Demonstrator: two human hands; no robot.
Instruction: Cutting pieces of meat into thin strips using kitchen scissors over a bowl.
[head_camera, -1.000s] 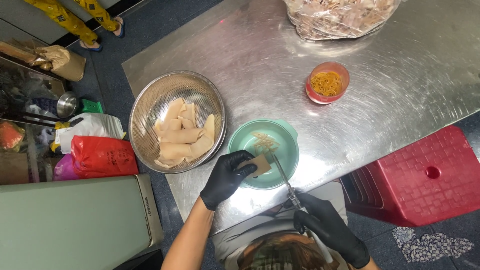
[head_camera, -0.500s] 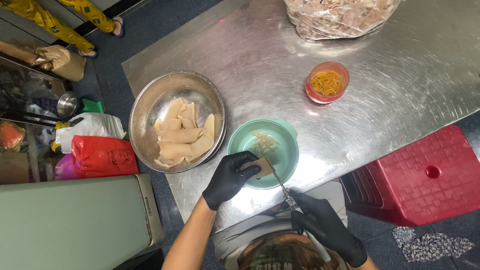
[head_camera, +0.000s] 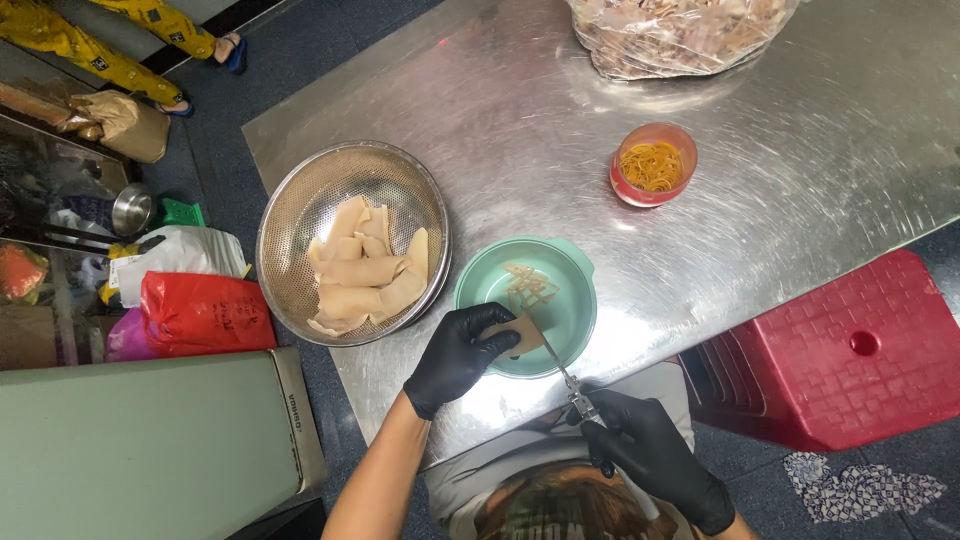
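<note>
The left hand (head_camera: 462, 355), in a black glove, pinches a small tan piece (head_camera: 520, 335) over the near rim of the green bowl (head_camera: 575, 300); its fingers are closed on that piece. The right hand (head_camera: 655, 455), also gloved, sits nearer the person than the bowl, clamped around the handles of scissors (head_camera: 570, 385) whose blades reach up to the tan piece. Thin tan strips (head_camera: 525, 285) lie inside the bowl.

Just left of the bowl, touching or nearly touching it, stands a metal colander (head_camera: 290, 230) holding pale folded sheets (head_camera: 365, 265). Beyond the bowl to the right is a small red tub (head_camera: 625, 190) of yellow rubber bands (head_camera: 650, 165). Far beyond the bowl, at the table's back edge, sits a clear plastic bag (head_camera: 680, 35) filled with pale pieces.

All these rest on a scuffed steel table (head_camera: 800, 150). Right of the bowl, off the table's edge, is a red plastic stool (head_camera: 850, 350) on dark floor. Left of the colander, on the floor, lie a red bag (head_camera: 200, 310), a white bag (head_camera: 175, 255) with a printed label, and a brown paper bag (head_camera: 125, 125). A grey-green box-shaped cabinet (head_camera: 140, 440) bearing a small dark label stands near the left hand.
</note>
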